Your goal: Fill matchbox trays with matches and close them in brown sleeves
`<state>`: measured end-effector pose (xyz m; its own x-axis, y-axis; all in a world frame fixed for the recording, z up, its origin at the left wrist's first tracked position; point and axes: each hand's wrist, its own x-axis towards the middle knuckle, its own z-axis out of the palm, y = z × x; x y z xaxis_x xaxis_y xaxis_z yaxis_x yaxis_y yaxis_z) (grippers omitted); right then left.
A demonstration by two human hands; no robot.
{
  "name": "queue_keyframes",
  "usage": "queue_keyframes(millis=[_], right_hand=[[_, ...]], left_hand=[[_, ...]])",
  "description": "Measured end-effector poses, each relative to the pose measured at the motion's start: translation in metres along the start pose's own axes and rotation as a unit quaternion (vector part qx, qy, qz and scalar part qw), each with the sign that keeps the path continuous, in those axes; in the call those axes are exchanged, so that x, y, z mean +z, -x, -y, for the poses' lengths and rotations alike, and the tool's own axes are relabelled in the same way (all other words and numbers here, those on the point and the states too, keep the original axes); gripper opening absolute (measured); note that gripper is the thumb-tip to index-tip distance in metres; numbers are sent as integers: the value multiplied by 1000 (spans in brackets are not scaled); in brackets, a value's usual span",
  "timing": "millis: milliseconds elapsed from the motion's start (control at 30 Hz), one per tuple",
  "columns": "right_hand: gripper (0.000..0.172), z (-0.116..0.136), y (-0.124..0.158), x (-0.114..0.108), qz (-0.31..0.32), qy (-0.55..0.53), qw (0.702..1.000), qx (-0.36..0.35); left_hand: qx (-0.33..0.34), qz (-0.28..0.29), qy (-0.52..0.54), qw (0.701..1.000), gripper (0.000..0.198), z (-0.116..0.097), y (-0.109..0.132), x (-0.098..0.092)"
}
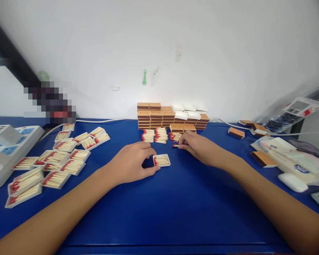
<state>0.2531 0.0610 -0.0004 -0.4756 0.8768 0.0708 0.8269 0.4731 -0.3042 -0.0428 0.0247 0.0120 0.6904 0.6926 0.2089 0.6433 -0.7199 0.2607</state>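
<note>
My left hand [133, 161] rests on the blue table [175, 205], its thumb and fingers closed round the left end of a small white tray of red-tipped matches [162, 160]. My right hand [199, 145] lies a little farther back, fingers pinched on a few loose matches [175, 145] at the edge of the match piles [159, 135]. Behind the piles stands a stack of brown matchbox sleeves [159, 117] with white empty trays [188, 111] on top.
Several filled match trays [55, 159] spread across the left side. A white power strip [7, 148] lies at the far left. Loose brown sleeves [236, 132], plastic packets [287, 156] and a white case [292, 182] sit on the right. A white wall stands behind.
</note>
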Motion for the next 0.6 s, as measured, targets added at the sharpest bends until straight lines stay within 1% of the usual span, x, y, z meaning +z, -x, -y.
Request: queue_keyframes(millis=[100, 167, 300, 433, 533, 600], right_hand=[[21, 8, 3, -3, -3, -7, 1000, 3], [20, 19, 6, -5, -9, -16, 1000, -4], [19, 50, 10, -2, -27, -29, 998, -52], [11, 74, 11, 9, -36, 28, 994, -102], [8, 80, 11, 11, -27, 63, 991, -111], [8, 76, 11, 8, -17, 56, 993, -102]], left_hand=[[1, 1, -1, 1000, 30, 0, 0, 0], [-1, 2, -2, 1000, 30, 0, 0, 0], [-3, 2, -8, 1000, 28, -1, -1, 1], [3, 4, -19, 1000, 27, -1, -2, 1], [3, 3, -24, 1000, 26, -2, -1, 1], [3, 5, -21, 1000, 26, -2, -1, 1]])
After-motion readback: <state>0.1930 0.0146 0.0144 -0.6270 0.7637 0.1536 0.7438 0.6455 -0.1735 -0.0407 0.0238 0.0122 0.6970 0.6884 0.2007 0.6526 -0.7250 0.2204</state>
